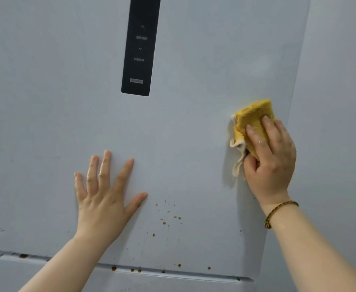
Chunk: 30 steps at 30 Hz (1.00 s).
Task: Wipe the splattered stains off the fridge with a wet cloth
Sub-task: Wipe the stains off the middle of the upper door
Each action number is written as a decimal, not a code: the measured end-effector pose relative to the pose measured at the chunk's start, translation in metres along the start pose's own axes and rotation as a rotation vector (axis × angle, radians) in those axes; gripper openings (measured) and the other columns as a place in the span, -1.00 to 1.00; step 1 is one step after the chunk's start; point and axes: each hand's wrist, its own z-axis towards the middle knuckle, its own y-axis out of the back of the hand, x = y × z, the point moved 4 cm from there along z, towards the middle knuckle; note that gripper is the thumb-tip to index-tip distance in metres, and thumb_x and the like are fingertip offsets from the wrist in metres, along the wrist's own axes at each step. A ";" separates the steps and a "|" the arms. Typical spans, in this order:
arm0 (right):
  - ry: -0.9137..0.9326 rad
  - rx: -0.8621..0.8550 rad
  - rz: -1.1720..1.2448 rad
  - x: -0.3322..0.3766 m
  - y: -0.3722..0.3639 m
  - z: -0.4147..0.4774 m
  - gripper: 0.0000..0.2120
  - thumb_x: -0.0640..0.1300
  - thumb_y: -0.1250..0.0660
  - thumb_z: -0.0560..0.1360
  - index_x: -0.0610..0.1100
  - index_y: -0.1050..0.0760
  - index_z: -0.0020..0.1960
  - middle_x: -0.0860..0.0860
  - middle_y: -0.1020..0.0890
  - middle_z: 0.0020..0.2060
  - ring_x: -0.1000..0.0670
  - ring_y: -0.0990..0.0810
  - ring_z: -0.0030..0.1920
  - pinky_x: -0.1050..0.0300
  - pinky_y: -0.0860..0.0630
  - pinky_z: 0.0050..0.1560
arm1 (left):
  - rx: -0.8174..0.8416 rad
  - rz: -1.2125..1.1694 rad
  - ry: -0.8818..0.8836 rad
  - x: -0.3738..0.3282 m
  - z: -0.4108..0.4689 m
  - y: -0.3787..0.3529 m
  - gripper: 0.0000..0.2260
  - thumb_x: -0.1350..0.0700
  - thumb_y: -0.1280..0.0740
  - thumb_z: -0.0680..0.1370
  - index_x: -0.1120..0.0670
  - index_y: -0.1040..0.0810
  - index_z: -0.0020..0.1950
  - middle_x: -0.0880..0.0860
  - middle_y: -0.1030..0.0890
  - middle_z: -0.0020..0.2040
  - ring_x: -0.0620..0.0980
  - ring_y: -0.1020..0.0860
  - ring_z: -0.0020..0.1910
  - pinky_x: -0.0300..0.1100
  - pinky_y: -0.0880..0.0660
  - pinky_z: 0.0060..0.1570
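"Gripping what, and where?"

"My right hand [272, 157] grips the folded yellow cloth [250, 121] near the right edge of the pale grey fridge door [194, 123]. My left hand [105, 192] lies flat on it, fingers spread. Small orange-brown stains [168, 216] dot its bottom edge."

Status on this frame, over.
Left hand flat on fridge door. Right hand grips yellow cloth against door. Stains below, unwiped. Nothing blocking.
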 end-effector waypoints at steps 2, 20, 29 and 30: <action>0.043 0.049 0.024 0.016 0.002 -0.027 -0.64 -0.22 -0.14 0.45 -0.05 -0.37 0.23 -0.09 -0.35 0.25 -0.19 -0.32 0.27 -0.14 -0.28 0.22 | 0.004 -0.005 0.004 0.000 0.000 0.000 -0.37 -0.34 0.20 0.50 0.01 -0.23 0.38 0.21 -0.15 0.37 0.23 -0.10 0.34 0.35 -0.16 0.17; 0.077 0.149 0.038 0.025 0.026 -0.119 -0.64 -0.04 0.00 0.61 0.07 -0.18 0.40 0.00 -0.10 0.49 -0.08 -0.09 0.47 -0.03 -0.10 0.41 | 0.018 -0.171 0.074 0.001 -0.004 0.005 -0.41 -0.25 -0.07 0.41 -0.06 -0.18 0.39 0.24 -0.14 0.44 0.13 0.05 0.40 0.25 0.03 0.30; 0.348 0.253 0.042 0.001 0.030 -0.096 -0.69 -0.06 -0.03 0.62 -0.03 -0.28 0.34 -0.13 -0.31 0.32 -0.18 -0.21 0.40 -0.11 -0.24 0.32 | 0.059 -0.437 0.187 0.010 -0.015 0.025 -0.30 -0.31 -0.03 0.33 -0.11 -0.11 0.44 -0.06 0.05 0.49 -0.04 0.11 0.46 -0.15 0.19 0.37; 0.165 0.203 0.036 -0.002 0.029 -0.090 -0.71 -0.09 -0.04 0.60 -0.06 -0.32 0.30 -0.16 -0.32 0.27 -0.22 -0.25 0.34 -0.14 -0.26 0.28 | 0.063 -0.418 0.204 0.014 -0.020 0.025 -0.28 -0.31 0.00 0.33 -0.07 -0.15 0.45 0.01 0.02 0.51 -0.02 0.11 0.46 -0.11 0.17 0.39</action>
